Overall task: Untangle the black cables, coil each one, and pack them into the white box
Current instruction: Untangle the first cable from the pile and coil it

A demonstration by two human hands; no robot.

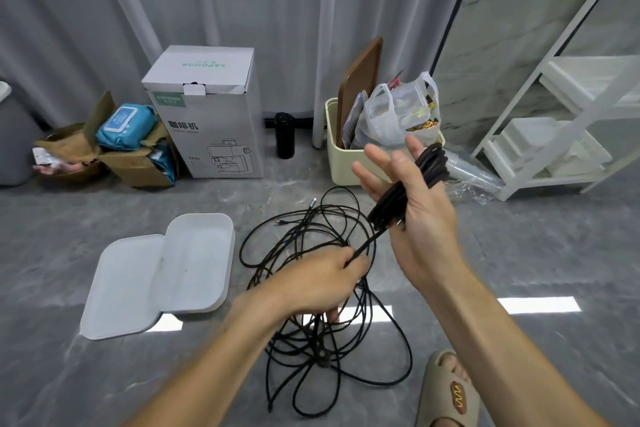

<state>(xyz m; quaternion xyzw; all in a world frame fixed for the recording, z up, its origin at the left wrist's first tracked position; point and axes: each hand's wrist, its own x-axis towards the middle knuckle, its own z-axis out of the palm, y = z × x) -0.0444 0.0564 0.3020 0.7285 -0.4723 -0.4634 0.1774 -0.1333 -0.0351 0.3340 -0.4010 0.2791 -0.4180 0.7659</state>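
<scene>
A coffee-machine carton (207, 114) stands between a torn cardboard box (138, 163) and a cream bin (346, 163).

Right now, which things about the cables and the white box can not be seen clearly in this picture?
- Head view: the left hand is motion-blurred and covers part of the tangled cables, so the cable count is unclear.
- The right hand hides the inner side of the coiled bundle.
- Connectors are too small to identify.
- White box: its far wall hides part of the interior.
</scene>
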